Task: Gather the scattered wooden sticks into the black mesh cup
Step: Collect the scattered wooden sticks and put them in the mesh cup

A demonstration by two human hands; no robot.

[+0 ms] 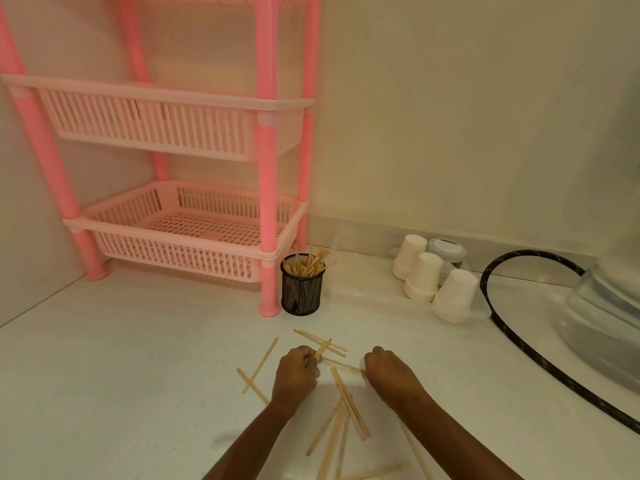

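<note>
A white counter [131,358] runs into a corner of pale wall, dimly lit. At far left stands a pink rack [166,133] with two slatted trays. Just right of its front leg sits the cup [302,287], upright and already holding a bunch of sticks. Further right, by the wall, are stacked paper cups [422,275], then a dark hose [540,327] curving across the counter.

Near the viewer the loose sticks [346,407] lie scattered and crossed: a pair to the left, a few just beyond the hands, a bigger heap between the forearms.

The left hand [294,375] is curled shut, pinching one or two sticks at its fingertips. The right hand [388,372] is also closed, knuckles up, and seems to grip the end of a thin stick running between both hands; its fingers are hidden.

This looks like the collecting step, well short of done. Next the hands likely need to bunch what they hold, lift it clear and carry it far-left to the cup, dropping the sticks in end-first.
</note>
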